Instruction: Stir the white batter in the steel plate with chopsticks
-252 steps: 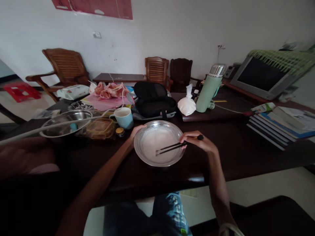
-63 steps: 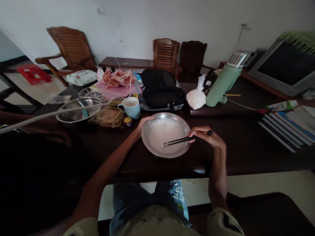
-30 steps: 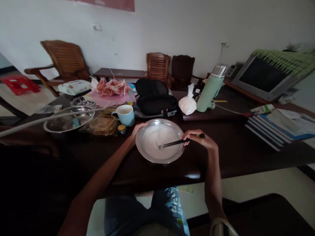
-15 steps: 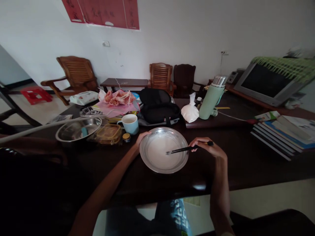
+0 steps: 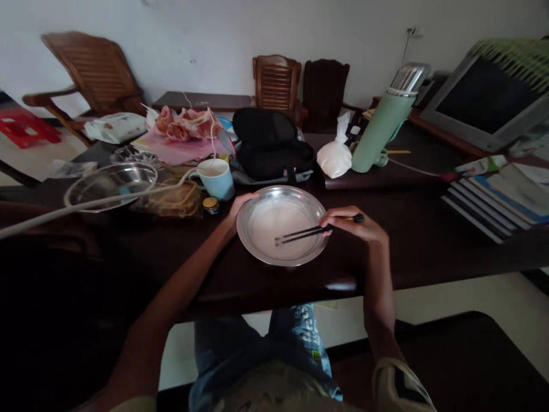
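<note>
Head view: stirring appears underway, not finished.
Whitish mixture (image 5: 272, 220) is already in the metal basin (image 5: 281, 194) on the desk (image 5: 412, 229); the left hand (image 5: 241, 206) grips the basin's edge, the right hand (image 5: 352, 225) grips chopsticks (image 5: 302, 236), tips at the mixture.

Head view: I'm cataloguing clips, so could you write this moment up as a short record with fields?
Left hand: left hand holding the rim of the metal bowl
Right hand: right hand holding dark chopsticks, tips inside the bowl
Bowl contents: whitish mixture; depth unclear
Surface: dark table
Beyond bowl, left: light blue mug, small jar with yellow lid
Beyond bowl, right: tied bag of something white, green flask
Far right: stack of books
</note>
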### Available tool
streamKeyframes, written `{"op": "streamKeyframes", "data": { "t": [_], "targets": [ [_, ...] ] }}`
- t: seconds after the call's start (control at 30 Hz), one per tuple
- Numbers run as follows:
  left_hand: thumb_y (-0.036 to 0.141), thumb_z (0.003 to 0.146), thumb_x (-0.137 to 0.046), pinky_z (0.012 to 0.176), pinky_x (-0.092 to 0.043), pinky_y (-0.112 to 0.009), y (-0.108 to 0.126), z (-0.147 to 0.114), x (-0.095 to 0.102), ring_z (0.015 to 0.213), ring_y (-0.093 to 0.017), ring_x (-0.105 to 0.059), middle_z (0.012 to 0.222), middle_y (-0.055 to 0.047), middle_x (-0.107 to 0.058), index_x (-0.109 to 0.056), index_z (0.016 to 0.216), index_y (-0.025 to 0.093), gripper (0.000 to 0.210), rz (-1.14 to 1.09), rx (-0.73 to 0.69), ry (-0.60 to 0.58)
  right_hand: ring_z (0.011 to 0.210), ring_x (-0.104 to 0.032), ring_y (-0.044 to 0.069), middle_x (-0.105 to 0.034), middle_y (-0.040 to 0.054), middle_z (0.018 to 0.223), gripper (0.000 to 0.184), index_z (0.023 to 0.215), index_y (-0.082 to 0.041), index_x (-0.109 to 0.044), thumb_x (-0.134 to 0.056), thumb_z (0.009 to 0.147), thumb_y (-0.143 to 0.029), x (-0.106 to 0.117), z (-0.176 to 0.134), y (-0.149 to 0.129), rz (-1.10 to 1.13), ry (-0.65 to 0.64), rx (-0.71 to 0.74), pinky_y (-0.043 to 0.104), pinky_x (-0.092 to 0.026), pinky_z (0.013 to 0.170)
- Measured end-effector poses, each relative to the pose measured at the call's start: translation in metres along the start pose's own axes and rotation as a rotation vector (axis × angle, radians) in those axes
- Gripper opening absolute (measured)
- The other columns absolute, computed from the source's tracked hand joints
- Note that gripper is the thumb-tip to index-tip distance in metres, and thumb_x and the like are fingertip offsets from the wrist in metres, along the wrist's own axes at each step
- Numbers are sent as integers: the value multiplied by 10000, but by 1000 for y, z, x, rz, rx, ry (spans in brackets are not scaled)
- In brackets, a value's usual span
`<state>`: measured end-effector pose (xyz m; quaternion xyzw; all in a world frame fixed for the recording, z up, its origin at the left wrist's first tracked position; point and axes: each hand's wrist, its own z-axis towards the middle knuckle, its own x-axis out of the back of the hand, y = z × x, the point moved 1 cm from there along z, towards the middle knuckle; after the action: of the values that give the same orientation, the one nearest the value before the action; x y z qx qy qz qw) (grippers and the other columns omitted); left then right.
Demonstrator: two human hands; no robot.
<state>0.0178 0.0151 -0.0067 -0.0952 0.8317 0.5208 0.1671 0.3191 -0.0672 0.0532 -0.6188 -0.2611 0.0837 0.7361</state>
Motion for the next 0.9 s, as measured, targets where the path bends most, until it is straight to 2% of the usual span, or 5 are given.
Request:
{"op": "streamKeyframes", "data": {
  "t": [0.2, 0.37, 0.57, 0.73, 0.9],
  "targets": [
    [242, 830, -523, 575, -489, -247, -1, 1, -1, 539, -144, -591, 587, -19, -670, -701, 701, 152, 237, -15, -4, -39, 691, -687, 168, -728, 33, 780, 252, 780, -191, -731, -662, 842, -425, 1, 6, 0, -23, 217, 45, 292, -566, 689],
    [197, 843, -484, 601, -484, -262, 1, -3, -4, 534, -150, -578, 576, -20, -661, -713, 710, 156, 268, -2, 10, -55, 725, -703, 203, -740, 69, 821, 329, 794, -166, -732, -645, 837, -480, 0, 8, 2, -20, -26, 9, 328, -560, 707],
    [224, 843, -514, 620, -483, -279, 3, -7, -5, 533, -158, -575, 580, -21, -658, -703, 701, 159, 245, 13, 26, -54, 755, -689, 207, -737, 52, 816, 308, 772, -195, -724, -626, 849, -476, 8, 3, 5, -126, 251, 40, 338, -546, 754],
    [208, 845, -500, 635, -479, -280, 3, -7, -7, 539, -155, -575, 563, -21, -648, -694, 707, 140, 248, 7, 40, -13, 723, -695, 207, -733, 64, 824, 303, 785, -174, -728, -629, 856, -451, 0, 4, 0, -43, 9, -1, 327, -551, 718],
    [236, 838, -519, 660, -498, -292, 3, -7, -8, 566, -164, -604, 594, -29, -675, -710, 822, 112, 229, -20, 43, -36, 720, -687, 193, -729, 37, 784, 271, 790, -195, -731, -631, 859, -438, 5, 0, 0, -122, 272, 29, 311, -546, 729]
  ]
}}
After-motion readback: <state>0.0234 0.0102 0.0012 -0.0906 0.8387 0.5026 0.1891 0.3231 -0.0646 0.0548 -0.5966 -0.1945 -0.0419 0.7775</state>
